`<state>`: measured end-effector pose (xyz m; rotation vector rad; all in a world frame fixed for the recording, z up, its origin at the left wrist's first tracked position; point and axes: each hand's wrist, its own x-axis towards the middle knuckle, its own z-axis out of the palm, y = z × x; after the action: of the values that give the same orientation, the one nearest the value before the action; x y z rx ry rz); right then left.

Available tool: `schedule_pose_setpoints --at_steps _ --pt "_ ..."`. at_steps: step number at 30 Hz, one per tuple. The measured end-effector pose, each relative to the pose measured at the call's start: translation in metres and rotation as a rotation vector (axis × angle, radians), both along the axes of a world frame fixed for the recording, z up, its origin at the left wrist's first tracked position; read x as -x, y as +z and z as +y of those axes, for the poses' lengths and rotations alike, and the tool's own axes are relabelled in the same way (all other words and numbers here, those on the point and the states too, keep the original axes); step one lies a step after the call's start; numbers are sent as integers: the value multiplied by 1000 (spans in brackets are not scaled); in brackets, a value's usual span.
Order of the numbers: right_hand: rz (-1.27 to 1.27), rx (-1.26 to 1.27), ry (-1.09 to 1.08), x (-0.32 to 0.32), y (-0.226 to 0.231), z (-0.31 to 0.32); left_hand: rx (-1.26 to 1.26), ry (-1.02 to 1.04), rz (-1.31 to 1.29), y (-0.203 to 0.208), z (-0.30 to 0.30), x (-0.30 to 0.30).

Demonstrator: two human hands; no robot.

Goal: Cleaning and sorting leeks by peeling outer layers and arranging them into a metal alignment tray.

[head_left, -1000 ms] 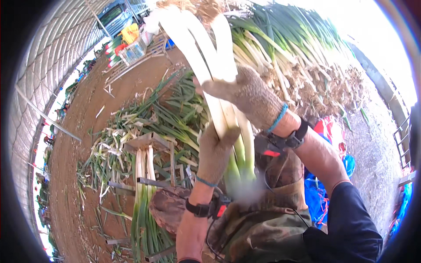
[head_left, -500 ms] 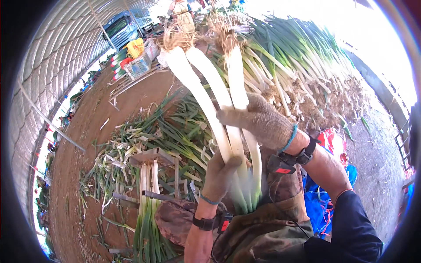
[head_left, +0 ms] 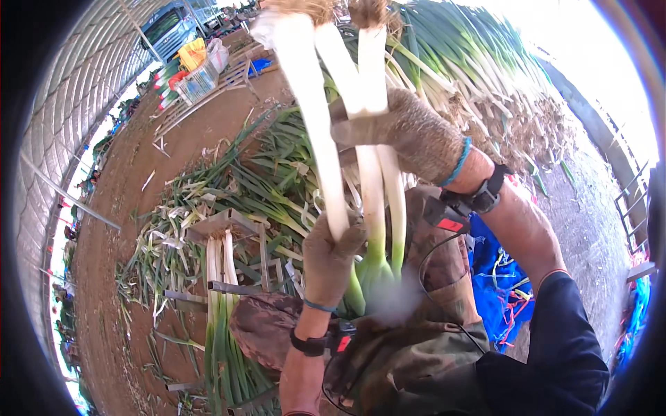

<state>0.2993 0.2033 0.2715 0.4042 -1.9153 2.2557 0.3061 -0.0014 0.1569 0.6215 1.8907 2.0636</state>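
Observation:
My left hand (head_left: pixel 331 256), in a knitted work glove, is closed around the lower white part of a leek (head_left: pixel 309 104). My right hand (head_left: pixel 420 135), gloved likewise, grips two more leeks (head_left: pixel 372 184) at mid-shank, its thumb stretched across toward the left leek. All three stand root end up, with brown roots at the top edge of the view. Their green lower ends hang over my lap, where a blurred pale patch hides part of them. Whether my right thumb also presses on the left leek, I cannot tell.
A big heap of untrimmed leeks (head_left: pixel 479 69) lies at the back right. Left of my knees, several leeks (head_left: pixel 220 312) rest in a metal stand (head_left: pixel 232 225), with loose leaves (head_left: pixel 270 166) around it. Blue sheeting (head_left: pixel 496 277) lies at my right; a crate (head_left: pixel 198 82) stands far left.
The left leek has come apart from the other two, as my left hand shifted left with it. The leeks' root ends now reach the top edge of the view.

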Motion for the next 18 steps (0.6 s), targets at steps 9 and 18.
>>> schedule_pose_setpoints --at_steps 9,18 --pt "115 91 96 -15 22 7 -37 -397 -39 22 -11 27" --pt "49 -67 -95 2 -4 20 52 -52 281 -13 50 -14"
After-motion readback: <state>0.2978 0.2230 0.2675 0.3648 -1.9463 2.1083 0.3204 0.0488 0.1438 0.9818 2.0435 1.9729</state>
